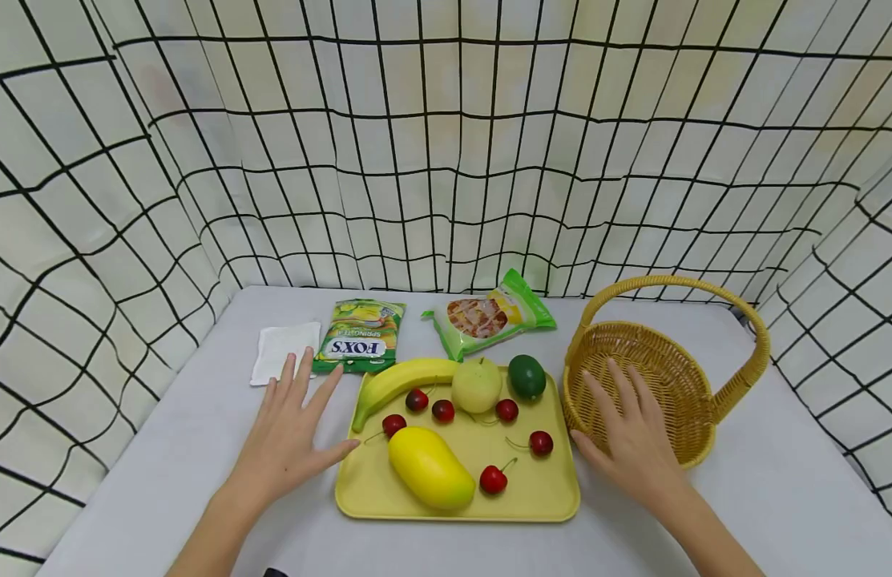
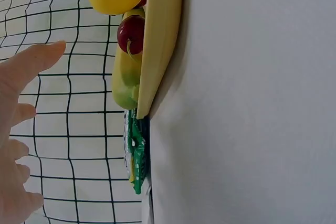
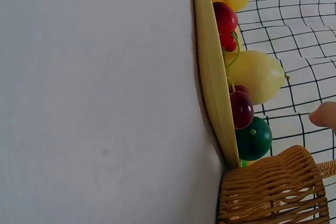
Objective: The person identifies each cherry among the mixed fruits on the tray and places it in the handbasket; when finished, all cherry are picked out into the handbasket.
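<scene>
My left hand [image 1: 290, 441] hovers with spread fingers beside the left edge of a yellow tray [image 1: 525, 505], holding nothing. My right hand [image 1: 633, 441] is likewise spread, in front of a wicker basket [image 1: 651, 340]; whether it touches the rim I cannot tell. On the tray lie a yellow mango [image 1: 431, 469], a banana [image 1: 402, 381], a pale green round fruit [image 1: 478, 385], a dark green avocado [image 1: 526, 377] and several red cherries [image 1: 493, 480]. In the left wrist view, the thumb [image 2: 44, 59] points toward the tray. Only a fingertip [image 3: 325, 115] of the right hand shows in its wrist view.
Behind the tray lie a green FOX'S packet [image 1: 362, 332] and a green-and-white snack bag [image 1: 489, 314]. A folded white tissue [image 1: 283, 349] is at the left. The basket's tall handle [image 1: 676, 282] arches upward. Black-gridded white cloth [image 1: 446, 144] encloses the white table.
</scene>
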Tool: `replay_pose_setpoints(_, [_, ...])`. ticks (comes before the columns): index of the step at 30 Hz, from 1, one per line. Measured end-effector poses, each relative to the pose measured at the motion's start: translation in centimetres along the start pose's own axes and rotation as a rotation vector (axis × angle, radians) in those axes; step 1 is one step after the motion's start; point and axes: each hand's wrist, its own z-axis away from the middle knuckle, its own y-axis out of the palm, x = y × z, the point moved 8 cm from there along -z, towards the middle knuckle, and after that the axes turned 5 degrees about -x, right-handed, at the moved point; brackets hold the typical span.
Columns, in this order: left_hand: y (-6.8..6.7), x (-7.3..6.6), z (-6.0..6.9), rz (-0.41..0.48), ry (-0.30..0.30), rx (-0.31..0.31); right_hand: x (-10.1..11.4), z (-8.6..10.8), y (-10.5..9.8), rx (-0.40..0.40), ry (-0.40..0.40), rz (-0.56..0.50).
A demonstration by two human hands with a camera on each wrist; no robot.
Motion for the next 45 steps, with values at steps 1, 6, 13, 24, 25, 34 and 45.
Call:
replay_pose_setpoints(1, [0.1,0.0,0.0,0.007,0.007,-0.008,0.2,-0.1,0.0,-0.008,-0.009,-0.003])
replay_pose_setpoints(6, [1.1,-0.4,0.6,0.053,0.042,-0.02,1.7,-0.6,0.2,-0.035,-0.078,-0.016])
replay_pose_setpoints(13, [2.4,-0.4,1.3,0.076,0.05,-0.008,3.9,-1.2,0.7,-0.032,-0.14,-0.056])
replay_pose_setpoints(24, [4.2,-0.4,2.4,0.103,0.036,0.03,5.5,-2.2,2.5,-0.012,-0.161,-0.146])
replay_pose_setpoints(25, [4.4,-0.3,2.4,0.107,0.033,0.03,5.5,-2.2,2.8,-0.004,-0.156,-0.145])
replay_pose_setpoints(34, [6.1,0.6,2.8,0.196,-0.064,0.102,5.6,-2.4,4.6,0.048,-0.122,-0.159])
replay_pose_setpoints(45, [7.4,1.1,3.0,0.281,-0.128,0.184,5.6,-2.5,6.8,0.07,-0.109,-0.307])
